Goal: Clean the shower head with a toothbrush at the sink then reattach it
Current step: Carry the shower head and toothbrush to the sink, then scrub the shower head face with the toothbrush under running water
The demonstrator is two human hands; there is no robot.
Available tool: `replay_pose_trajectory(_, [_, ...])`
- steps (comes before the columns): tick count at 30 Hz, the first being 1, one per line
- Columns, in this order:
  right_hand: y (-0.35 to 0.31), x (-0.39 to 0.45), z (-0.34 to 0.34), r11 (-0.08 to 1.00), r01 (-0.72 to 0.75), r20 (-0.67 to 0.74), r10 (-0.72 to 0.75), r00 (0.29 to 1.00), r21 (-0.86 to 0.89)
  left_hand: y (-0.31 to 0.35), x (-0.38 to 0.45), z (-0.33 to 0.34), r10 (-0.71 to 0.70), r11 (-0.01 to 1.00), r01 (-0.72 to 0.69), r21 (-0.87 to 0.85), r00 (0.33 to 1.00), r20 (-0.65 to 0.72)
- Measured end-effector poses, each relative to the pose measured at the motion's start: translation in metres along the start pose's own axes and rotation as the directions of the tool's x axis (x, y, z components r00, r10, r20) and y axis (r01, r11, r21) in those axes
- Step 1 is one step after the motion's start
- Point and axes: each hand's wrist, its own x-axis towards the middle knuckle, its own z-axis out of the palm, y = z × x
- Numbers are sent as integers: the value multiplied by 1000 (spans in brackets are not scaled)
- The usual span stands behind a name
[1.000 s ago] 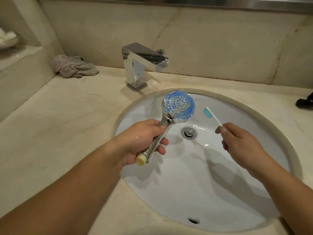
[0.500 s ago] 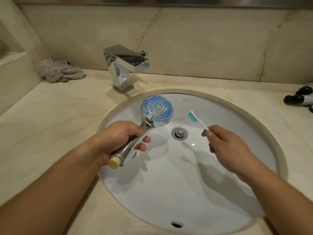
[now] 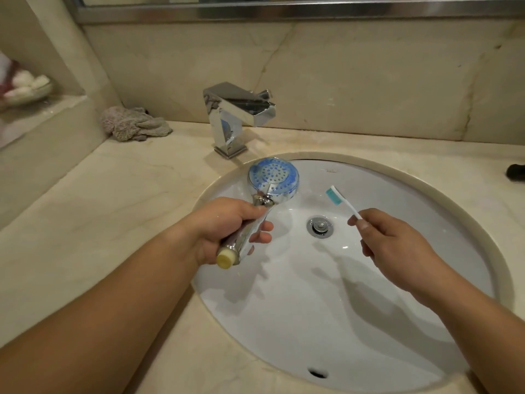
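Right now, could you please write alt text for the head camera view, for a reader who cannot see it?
Over a white sink, the left hand grips a chrome shower head by its handle, blue face up, while the right hand pinches a toothbrush just beside it, not touching. A chrome faucet and crumpled cloth sit behind on the counter.

Single head cam on me, looking forward and down, close over the sink (image 3: 426, 194); faucet (image 3: 235, 115) at its far edge.

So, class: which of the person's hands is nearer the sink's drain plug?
Left, narrowly. The left hand, gripping the shower head handle, is just left of the drain plug; the right hand, pinching the toothbrush, is slightly farther right.
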Motion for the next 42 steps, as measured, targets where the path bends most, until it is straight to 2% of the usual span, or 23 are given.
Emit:
replay_pose_trajectory(6, [-13, -1, -1, 998, 62, 58, -61, 996, -13, -14, 1, -5, 16, 998, -17, 62, 1000, 24])
replay_pose_trajectory(9, [-26, 10, -2, 983, 101, 125, -82, 989, -153, -15, 6, -12, 65, 993, -63, 104, 998, -14])
replay_pose_trajectory(10, [-31, 17, -3, 967, 127, 109, -105, 989, -221, -14, 8, -13, 79, 991, -75, 112, 997, -27])
replay_pose_trajectory(12, [-40, 38, -1, 949, 160, -11, -169, 986, -271, -12, 11, -13, 96, 989, -90, 117, 994, -43])
replay_pose_trajectory(15, [-54, 84, 11, 978, 169, -185, -190, 964, -124, -13, 14, -10, 100, 989, -92, 118, 993, -58])
replay_pose_trajectory(20, [-104, 143, 45, 939, 256, -262, -194, 945, 229, -13, 17, -10, 101, 989, -92, 119, 992, -79])
replay_pose_trajectory(22, [-122, 155, 54, 906, 292, -286, -206, 936, 306, -13, 16, -11, 107, 988, -97, 118, 991, -78])
replay_pose_trajectory(26, [-142, 171, 55, 876, 338, -365, -207, 908, 343, -12, 15, -11, 121, 987, -111, 116, 989, -82])
replay_pose_trajectory(28, [-149, 177, 51, 881, 358, -389, -227, 893, 308, -12, 15, -11, 126, 986, -116, 117, 989, -81])
replay_pose_trajectory(37, [-163, 186, 46, 912, 361, -308, -293, 905, 192, -15, 16, -9, 125, 983, -116, 140, 990, -57])
replay_pose_trajectory(42, [-165, 186, 39, 925, 349, -323, -288, 902, 149, -17, 14, -9, 112, 979, -102, 177, 993, -49])
